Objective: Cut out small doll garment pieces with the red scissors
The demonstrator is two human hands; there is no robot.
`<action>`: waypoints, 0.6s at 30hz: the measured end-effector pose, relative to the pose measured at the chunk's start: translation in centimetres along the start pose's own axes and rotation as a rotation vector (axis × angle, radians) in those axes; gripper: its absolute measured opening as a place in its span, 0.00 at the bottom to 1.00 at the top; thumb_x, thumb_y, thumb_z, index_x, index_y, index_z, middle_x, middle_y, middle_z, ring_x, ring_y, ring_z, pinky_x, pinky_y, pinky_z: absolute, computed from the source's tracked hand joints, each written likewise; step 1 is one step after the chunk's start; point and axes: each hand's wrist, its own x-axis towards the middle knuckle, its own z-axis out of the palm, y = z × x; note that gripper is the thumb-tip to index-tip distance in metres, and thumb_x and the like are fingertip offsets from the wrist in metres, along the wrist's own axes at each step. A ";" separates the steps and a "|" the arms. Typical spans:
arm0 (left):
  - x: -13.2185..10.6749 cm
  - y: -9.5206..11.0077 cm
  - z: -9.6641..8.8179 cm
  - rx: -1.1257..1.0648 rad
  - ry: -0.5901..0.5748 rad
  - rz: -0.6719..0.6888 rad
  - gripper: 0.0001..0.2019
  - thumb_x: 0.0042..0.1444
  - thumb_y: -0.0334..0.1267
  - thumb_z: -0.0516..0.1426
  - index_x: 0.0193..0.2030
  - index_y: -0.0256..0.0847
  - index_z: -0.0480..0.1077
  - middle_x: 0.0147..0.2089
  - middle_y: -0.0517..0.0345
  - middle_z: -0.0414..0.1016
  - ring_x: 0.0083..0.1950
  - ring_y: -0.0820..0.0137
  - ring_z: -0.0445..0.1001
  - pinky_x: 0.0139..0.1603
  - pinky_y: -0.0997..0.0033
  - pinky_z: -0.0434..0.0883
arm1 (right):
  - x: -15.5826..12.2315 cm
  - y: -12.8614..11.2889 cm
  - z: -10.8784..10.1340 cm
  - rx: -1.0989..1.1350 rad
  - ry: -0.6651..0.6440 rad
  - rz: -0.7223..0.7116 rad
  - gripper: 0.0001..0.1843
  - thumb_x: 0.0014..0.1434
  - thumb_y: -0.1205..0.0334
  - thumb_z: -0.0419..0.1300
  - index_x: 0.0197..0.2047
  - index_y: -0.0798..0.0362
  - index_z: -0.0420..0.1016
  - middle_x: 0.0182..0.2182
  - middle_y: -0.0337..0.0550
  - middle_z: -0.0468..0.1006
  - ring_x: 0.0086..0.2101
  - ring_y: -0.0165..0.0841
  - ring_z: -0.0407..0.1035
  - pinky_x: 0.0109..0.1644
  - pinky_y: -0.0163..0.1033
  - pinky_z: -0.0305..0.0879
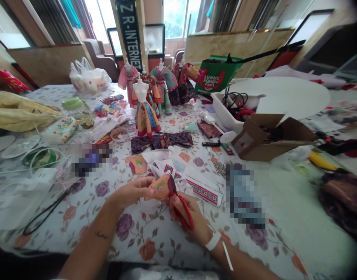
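My left hand (134, 191) pinches a small orange piece of fabric (161, 186) just above the flowered tablecloth (137, 237). My right hand (192, 217) grips red-handled scissors (178, 204), whose blades meet the right edge of the fabric piece. Both hands are closed around what they hold. Under and behind the fabric lie white patterned paper and cloth pieces (195, 184). A small orange garment piece (138, 165) lies a little further back.
Dressed doll mannequins (145, 107) stand at the table's middle back. An open cardboard box (265, 140), a white tray with cables (227, 112) and a green bag (216, 76) are to the right. A white charger and black cord (44, 175) lie left, with jars and bags behind.
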 end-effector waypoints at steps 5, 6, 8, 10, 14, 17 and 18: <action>0.4 -0.5 -0.1 -0.230 0.037 0.073 0.16 0.45 0.42 0.66 0.28 0.38 0.63 0.26 0.63 0.61 0.25 0.77 0.57 0.26 0.77 0.56 | 0.0 0.2 0.0 -0.007 -0.003 0.017 0.29 0.56 0.36 0.53 0.20 0.52 0.63 0.12 0.32 0.60 0.13 0.23 0.51 0.15 0.32 0.42; 0.4 -0.5 -0.1 -0.262 0.055 0.085 0.16 0.48 0.45 0.64 0.28 0.38 0.63 0.25 0.64 0.60 0.24 0.77 0.58 0.26 0.77 0.57 | 0.0 0.1 0.0 -0.010 0.000 0.029 0.29 0.56 0.36 0.53 0.19 0.52 0.63 0.12 0.32 0.60 0.13 0.23 0.50 0.14 0.32 0.42; 0.6 -0.5 -0.1 -0.277 0.085 0.117 0.15 0.50 0.46 0.62 0.28 0.38 0.63 0.25 0.63 0.62 0.25 0.76 0.61 0.28 0.77 0.60 | 0.0 0.1 0.0 -0.008 0.010 0.042 0.29 0.56 0.36 0.53 0.20 0.52 0.63 0.12 0.32 0.60 0.12 0.23 0.50 0.14 0.31 0.42; 0.6 -0.3 -0.1 -0.258 0.125 0.153 0.13 0.49 0.41 0.64 0.30 0.39 0.64 0.26 0.62 0.65 0.27 0.76 0.65 0.29 0.78 0.62 | 0.1 0.2 0.0 -0.005 0.020 0.037 0.29 0.56 0.36 0.54 0.19 0.53 0.63 0.13 0.33 0.61 0.13 0.23 0.51 0.14 0.31 0.42; 0.8 0.2 0.1 -0.130 0.224 0.175 0.18 0.44 0.34 0.67 0.40 0.40 0.66 0.29 0.63 0.69 0.26 0.78 0.68 0.26 0.80 0.63 | 0.2 0.4 0.1 -0.002 0.037 0.045 0.29 0.56 0.36 0.53 0.18 0.52 0.62 0.11 0.32 0.59 0.12 0.23 0.50 0.13 0.31 0.42; 0.9 0.4 0.3 -0.050 0.307 0.179 0.20 0.44 0.36 0.67 0.44 0.39 0.68 0.29 0.63 0.71 0.24 0.78 0.69 0.22 0.80 0.62 | 0.2 0.4 0.2 -0.001 0.050 0.075 0.30 0.57 0.36 0.52 0.18 0.52 0.62 0.11 0.31 0.58 0.11 0.23 0.49 0.13 0.32 0.41; 0.9 0.3 0.2 -0.042 0.342 0.184 0.21 0.43 0.37 0.67 0.44 0.39 0.68 0.29 0.62 0.72 0.24 0.78 0.69 0.21 0.81 0.61 | 0.2 0.4 0.2 -0.007 0.052 0.081 0.30 0.57 0.36 0.51 0.18 0.52 0.62 0.11 0.31 0.58 0.11 0.23 0.49 0.13 0.32 0.41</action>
